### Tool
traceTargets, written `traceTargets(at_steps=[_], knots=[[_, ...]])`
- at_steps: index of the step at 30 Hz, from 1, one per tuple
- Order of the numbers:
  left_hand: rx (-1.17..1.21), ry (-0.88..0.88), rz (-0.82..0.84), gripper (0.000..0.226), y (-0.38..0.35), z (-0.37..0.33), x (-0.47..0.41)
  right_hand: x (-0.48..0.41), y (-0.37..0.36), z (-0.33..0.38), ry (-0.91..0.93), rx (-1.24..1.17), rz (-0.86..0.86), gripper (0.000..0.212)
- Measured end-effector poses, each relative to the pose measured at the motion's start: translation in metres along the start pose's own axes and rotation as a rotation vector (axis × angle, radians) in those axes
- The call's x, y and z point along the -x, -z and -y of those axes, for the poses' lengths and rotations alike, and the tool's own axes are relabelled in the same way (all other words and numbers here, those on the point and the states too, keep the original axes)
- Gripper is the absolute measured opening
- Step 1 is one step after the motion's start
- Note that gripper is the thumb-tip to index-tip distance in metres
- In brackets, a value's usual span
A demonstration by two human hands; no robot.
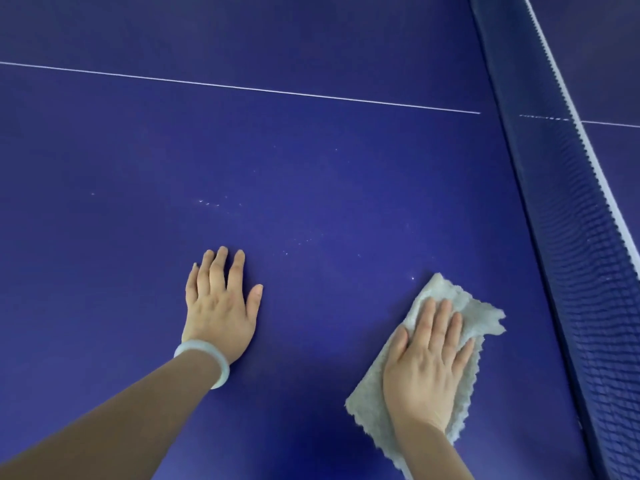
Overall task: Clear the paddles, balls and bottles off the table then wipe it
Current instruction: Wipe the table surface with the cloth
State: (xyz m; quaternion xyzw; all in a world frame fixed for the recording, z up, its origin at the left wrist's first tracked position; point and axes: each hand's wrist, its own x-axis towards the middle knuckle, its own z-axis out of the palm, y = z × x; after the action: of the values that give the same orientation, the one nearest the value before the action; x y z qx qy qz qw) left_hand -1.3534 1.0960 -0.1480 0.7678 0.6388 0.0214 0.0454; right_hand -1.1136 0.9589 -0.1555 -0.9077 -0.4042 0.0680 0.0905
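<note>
Blue table (311, 161) stretches wide away from the net (561, 209). The right hand (426, 368), fingers straight, presses a pale cloth (485, 317) flat just beside the net (its edges ragged). The left hand (221, 306) lies flat and grasps nothing, farther from the net.

We see our blue table (311, 150), faintly speckled white, and a pale fluffy cloth (481, 317) lying flat on it.
</note>
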Motion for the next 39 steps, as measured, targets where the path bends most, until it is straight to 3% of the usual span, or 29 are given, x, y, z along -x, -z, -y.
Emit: traceTargets(at_steps=[4, 9, 11, 14, 15, 17, 20, 22, 23, 24, 26, 28, 30, 32, 35, 37, 39], knots=[[-0.005, 0.009, 0.001, 0.069, 0.001, 0.000, -0.001, -0.036, -0.001, 0.017, 0.071, 0.030, 0.017, 0.066], [-0.014, 0.015, -0.002, 0.069, 0.000, 0.000, -0.002, -0.151, 0.006, 0.042, -0.055, 0.023, 0.027, 0.063], [-0.019, 0.013, 0.005, 0.069, 0.001, -0.001, -0.002, -0.152, 0.006, 0.066, 0.164, 0.044, 0.078, 0.060], [-0.024, 0.014, 0.012, 0.070, 0.003, -0.001, -0.002, -0.108, 0.002, 0.067, 0.773, 0.162, 0.165, 0.057], [-0.027, 0.015, 0.015, 0.070, 0.003, -0.001, -0.002, -0.104, 0.005, 0.055, 0.875, 0.192, 0.176, 0.057], [-0.032, 0.017, 0.021, 0.069, 0.004, -0.001, -0.001, -0.120, 0.012, 0.023, 0.781, 0.198, 0.154, 0.059], [-0.031, 0.018, 0.021, 0.069, 0.004, -0.001, -0.002, -0.157, 0.021, -0.003, 0.281, 0.101, 0.103, 0.060], [-0.031, 0.020, 0.022, 0.069, 0.004, -0.002, -0.002, -0.167, 0.014, 0.019, 0.081, 0.053, 0.051, 0.060], [-0.028, 0.019, 0.023, 0.069, 0.004, -0.002, -0.002, -0.164, 0.010, 0.038, 0.068, 0.053, 0.032, 0.060], [-0.024, 0.020, 0.023, 0.069, 0.004, -0.002, -0.002, -0.157, 0.006, 0.057, 0.124, 0.056, 0.031, 0.061], [-0.016, 0.026, 0.016, 0.069, 0.003, -0.002, -0.001, -0.128, -0.001, 0.082, 0.442, 0.127, 0.075, 0.063], [-0.013, 0.027, 0.014, 0.069, 0.004, -0.001, -0.001, -0.092, 0.000, 0.075, 0.816, 0.247, 0.159, 0.061], [-0.012, 0.029, 0.010, 0.069, 0.004, -0.002, -0.001, -0.084, 0.010, 0.044, 1.003, 0.282, 0.197, 0.060], [-0.009, 0.031, 0.008, 0.068, 0.005, -0.001, -0.001, -0.109, 0.015, 0.012, 0.927, 0.271, 0.180, 0.062], [-0.009, 0.028, 0.010, 0.068, 0.005, -0.002, 0.000, -0.155, 0.020, -0.010, 0.440, 0.158, 0.154, 0.063], [-0.008, 0.031, 0.012, 0.068, 0.005, -0.002, -0.001, -0.165, 0.012, 0.011, 0.222, 0.106, 0.098, 0.063], [0.000, 0.039, 0.010, 0.067, 0.005, -0.001, -0.001, -0.154, 0.006, 0.051, 0.227, 0.088, 0.078, 0.066]])
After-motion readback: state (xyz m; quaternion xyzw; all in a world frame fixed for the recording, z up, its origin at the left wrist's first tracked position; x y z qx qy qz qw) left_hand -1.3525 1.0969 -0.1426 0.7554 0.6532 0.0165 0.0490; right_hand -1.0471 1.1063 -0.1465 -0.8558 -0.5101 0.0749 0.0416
